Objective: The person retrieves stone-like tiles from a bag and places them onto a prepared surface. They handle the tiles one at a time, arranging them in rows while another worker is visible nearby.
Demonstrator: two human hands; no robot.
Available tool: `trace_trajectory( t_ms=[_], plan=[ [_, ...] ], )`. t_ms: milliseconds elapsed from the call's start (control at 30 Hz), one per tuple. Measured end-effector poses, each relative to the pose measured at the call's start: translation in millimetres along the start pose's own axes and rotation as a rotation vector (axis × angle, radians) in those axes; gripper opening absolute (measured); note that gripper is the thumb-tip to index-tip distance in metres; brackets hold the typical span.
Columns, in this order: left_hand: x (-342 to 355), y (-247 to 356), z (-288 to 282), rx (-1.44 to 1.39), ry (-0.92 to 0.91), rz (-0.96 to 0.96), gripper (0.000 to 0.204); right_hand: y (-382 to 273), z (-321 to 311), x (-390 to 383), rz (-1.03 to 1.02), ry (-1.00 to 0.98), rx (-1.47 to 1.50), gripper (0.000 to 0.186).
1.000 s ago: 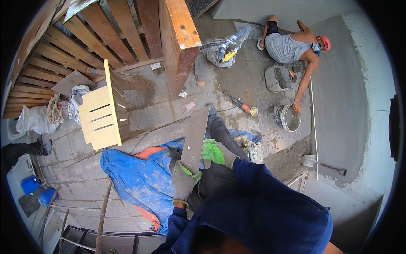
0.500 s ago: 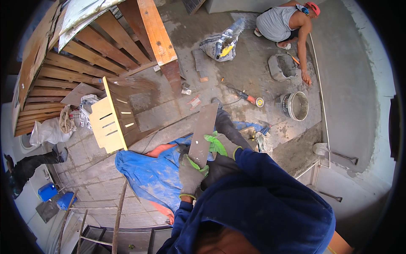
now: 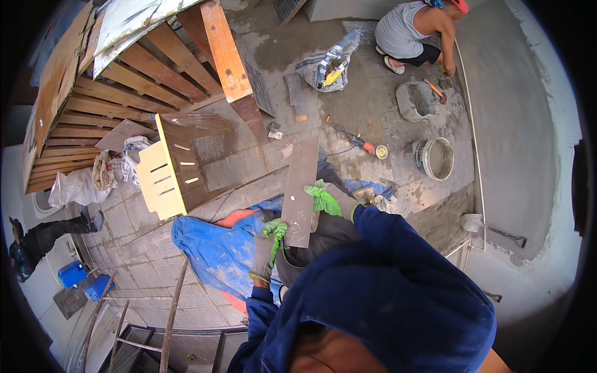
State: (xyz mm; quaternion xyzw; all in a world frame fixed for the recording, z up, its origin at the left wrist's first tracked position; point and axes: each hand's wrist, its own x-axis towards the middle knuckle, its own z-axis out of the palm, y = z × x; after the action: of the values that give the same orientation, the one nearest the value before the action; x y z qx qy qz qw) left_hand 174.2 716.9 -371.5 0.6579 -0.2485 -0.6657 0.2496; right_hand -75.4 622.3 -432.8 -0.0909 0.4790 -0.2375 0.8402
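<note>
A long, narrow grey-brown tile strip (image 3: 300, 186) is held up in front of me, over my lap. My right hand (image 3: 333, 202), in a grey work glove with green fingers, grips its right edge with the thumb lying over the face. At the lower left edge, my left hand (image 3: 266, 245), gloved alike, has its fingers curled against the tile. Beneath my left arm a dusty blue tarp (image 3: 211, 248) with orange-red parts is spread over the tiled floor.
Ahead on the right lie an angle grinder (image 3: 367, 144), a mortar bucket (image 3: 433, 158) and a cut-open container (image 3: 416, 101). A co-worker (image 3: 410, 31) crouches beyond. A yellow plastic chair (image 3: 165, 177) lies left, near wooden slats (image 3: 149, 68). A shovel (image 3: 482, 225) rests right.
The tile has turned more upright. My left hand has shifted from its lower end to the left edge, fingers now showing. The co-worker's outstretched arm has drawn in toward the wall's base.
</note>
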Motion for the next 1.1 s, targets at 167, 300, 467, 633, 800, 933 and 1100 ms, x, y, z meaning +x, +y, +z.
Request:
trace_trajectory(
  t_ms=[167, 300, 467, 633, 800, 933, 1100],
  plan=[
    [-4.2, -20.4, -7.5, 0.018, -0.066, 0.027, 0.035, -2.0, 16.4, -0.1, 0.076, -0.038, -0.084, 0.033],
    [-7.6, -41.1, -1.6, -0.146, -0.064, -0.246, 0.034, 13.4, 15.8, 17.4, 0.18, -0.048, -0.152, 0.032],
    [-4.0, -82.1, 3.5, -0.336, 0.099, -0.014, 0.03, 49.3, -5.3, 45.8, 0.321, 0.039, -0.327, 0.029],
    [47.4, -143.0, -14.4, -0.23, 0.306, -0.176, 0.026, 67.5, -52.4, 50.8, 0.283, 0.078, -0.481, 0.029],
    [172.0, -195.0, -45.9, -0.329, 0.399, -0.013, 0.026, 58.3, -134.7, 58.2, 0.27, 0.119, -0.291, 0.037],
    [283.9, -205.0, -74.2, -0.349, 0.358, 0.08, 0.034, 61.5, -176.8, 69.0, 0.297, 0.154, -0.238, 0.042],
    [413.5, -182.4, -81.7, -0.565, 0.31, 0.102, 0.035, 59.8, -174.7, 79.8, 0.274, 0.195, -0.324, 0.042]
  ],
)
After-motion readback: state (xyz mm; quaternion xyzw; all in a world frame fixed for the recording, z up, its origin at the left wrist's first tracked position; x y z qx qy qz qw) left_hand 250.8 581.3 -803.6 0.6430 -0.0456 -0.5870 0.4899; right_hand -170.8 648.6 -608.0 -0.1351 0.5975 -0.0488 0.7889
